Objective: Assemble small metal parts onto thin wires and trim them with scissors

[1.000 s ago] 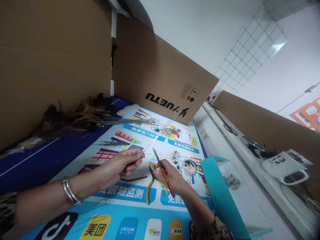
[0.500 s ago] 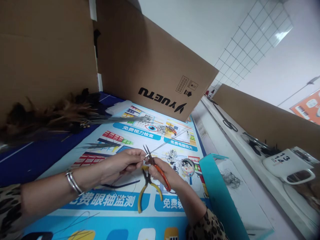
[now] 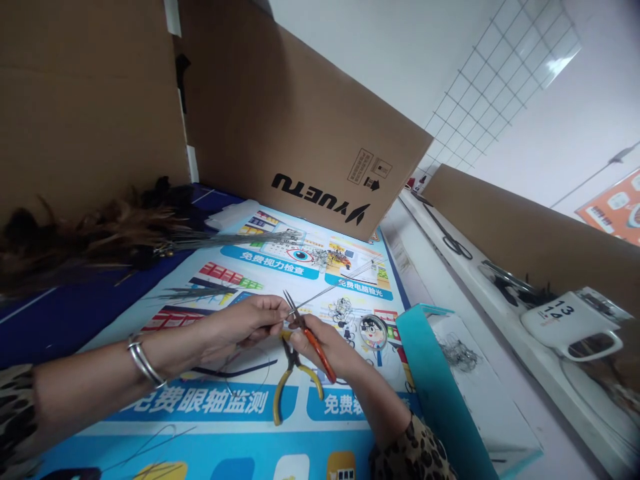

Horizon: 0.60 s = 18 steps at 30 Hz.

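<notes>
My right hand point(image 3: 320, 339) is closed around the orange handles of needle-nose pliers point(image 3: 315, 347), whose slim dark jaws point up and away. With thumb and fingertips my left hand point(image 3: 257, 320) pinches thin metal wires point(image 3: 320, 293) right beside the jaws. These wires run up and right from my fingertips, across the jaws. Whether the jaws grip the wires cannot be made out. A second pair of pliers with yellow handles point(image 3: 280, 397) lies partly spread on the printed mat point(image 3: 200, 440), just below my hands.
Brown feathers point(image 3: 100, 230) with a bundle of wire stems point(image 3: 240, 238) lie at the left. Small wire tangles point(image 3: 343, 310) and a round tin point(image 3: 373, 332) are at the right. Beyond stand a teal-edged box point(image 3: 435, 373), a white mug point(image 3: 565, 323), scissors point(image 3: 455, 245) and a cardboard wall point(image 3: 310, 133).
The view has shifted slightly. Both hands stay together at the same spot, with the pliers and wires held much as before.
</notes>
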Tool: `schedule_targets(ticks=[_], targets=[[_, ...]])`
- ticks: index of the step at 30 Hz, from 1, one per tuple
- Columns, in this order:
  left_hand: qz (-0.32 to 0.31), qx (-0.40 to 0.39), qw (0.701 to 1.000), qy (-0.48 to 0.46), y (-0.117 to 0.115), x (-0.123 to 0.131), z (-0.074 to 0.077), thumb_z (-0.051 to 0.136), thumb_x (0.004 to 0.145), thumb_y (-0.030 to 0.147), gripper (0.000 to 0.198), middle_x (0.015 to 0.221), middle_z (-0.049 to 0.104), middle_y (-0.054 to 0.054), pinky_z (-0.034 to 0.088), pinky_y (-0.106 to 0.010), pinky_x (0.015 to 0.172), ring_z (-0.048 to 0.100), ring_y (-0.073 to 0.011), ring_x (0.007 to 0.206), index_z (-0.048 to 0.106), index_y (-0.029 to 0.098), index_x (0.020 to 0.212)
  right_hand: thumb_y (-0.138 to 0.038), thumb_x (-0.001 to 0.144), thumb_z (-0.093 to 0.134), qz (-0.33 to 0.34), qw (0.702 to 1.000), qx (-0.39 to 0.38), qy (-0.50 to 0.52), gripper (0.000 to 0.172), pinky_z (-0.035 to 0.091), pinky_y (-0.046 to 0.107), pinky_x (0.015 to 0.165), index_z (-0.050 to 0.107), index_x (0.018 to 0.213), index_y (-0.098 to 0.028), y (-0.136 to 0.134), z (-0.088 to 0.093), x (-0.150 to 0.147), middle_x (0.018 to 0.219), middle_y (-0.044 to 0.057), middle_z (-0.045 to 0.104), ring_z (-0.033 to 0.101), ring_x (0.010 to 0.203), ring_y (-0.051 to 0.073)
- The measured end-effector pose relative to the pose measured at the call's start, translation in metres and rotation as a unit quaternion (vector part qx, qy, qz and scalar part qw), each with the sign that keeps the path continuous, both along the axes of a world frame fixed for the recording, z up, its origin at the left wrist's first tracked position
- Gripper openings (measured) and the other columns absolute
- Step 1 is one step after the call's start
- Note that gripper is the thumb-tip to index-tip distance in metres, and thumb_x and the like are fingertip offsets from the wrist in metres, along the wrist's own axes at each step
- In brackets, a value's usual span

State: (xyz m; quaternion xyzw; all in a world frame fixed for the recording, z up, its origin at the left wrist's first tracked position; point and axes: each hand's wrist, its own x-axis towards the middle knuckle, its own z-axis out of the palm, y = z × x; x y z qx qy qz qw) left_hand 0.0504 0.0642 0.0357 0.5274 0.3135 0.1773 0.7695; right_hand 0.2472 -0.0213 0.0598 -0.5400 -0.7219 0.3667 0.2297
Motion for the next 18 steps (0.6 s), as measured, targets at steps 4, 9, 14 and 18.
schedule_targets(ticks=[4,9,14,18], targets=[[-0.009,0.027,0.999,0.036,0.004,0.001,0.0,0.064,0.079,0.04,0.024,0.062,0.053,0.005,0.012,-0.022,0.04,0.025,-0.0041,0.04,0.054,0.018,0.083,-0.06,0.096,0.047,0.009,0.999,-0.009,-0.034,0.044,0.046,0.031,0.08,0.055,0.112,-0.02,0.0,0.002,-0.001,0.096,0.004,0.062,0.059,0.087,0.02],[-0.011,0.044,0.997,0.055,0.005,0.004,0.001,0.064,0.074,0.037,0.022,0.058,0.051,0.006,0.014,-0.021,0.04,0.027,-0.005,0.04,0.055,0.018,0.082,-0.055,0.095,0.053,-0.013,0.997,-0.059,-0.052,0.034,0.048,0.029,0.071,0.053,0.1,-0.021,0.002,0.004,-0.004,0.086,0.003,0.059,0.059,0.079,0.019],[0.001,0.015,0.998,0.063,0.01,0.01,-0.007,0.066,0.069,0.039,0.028,0.058,0.051,0.006,0.006,-0.022,0.042,0.024,-0.0044,0.039,0.058,0.018,0.086,-0.034,0.09,0.06,-0.071,0.981,-0.177,-0.034,0.016,0.048,0.024,0.054,0.054,0.096,-0.02,0.012,0.0,-0.007,0.072,-0.001,0.056,0.058,0.06,0.015],[-0.003,-0.008,0.998,0.068,0.018,0.014,-0.016,0.067,0.066,0.037,0.028,0.058,0.05,0.006,0.005,-0.022,0.042,0.025,-0.0046,0.039,0.061,0.017,0.085,-0.023,0.086,0.057,-0.101,0.962,-0.251,-0.026,0.011,0.047,0.022,0.043,0.054,0.097,-0.02,0.021,0.001,-0.009,0.058,-0.006,0.05,0.052,0.042,0.012]])
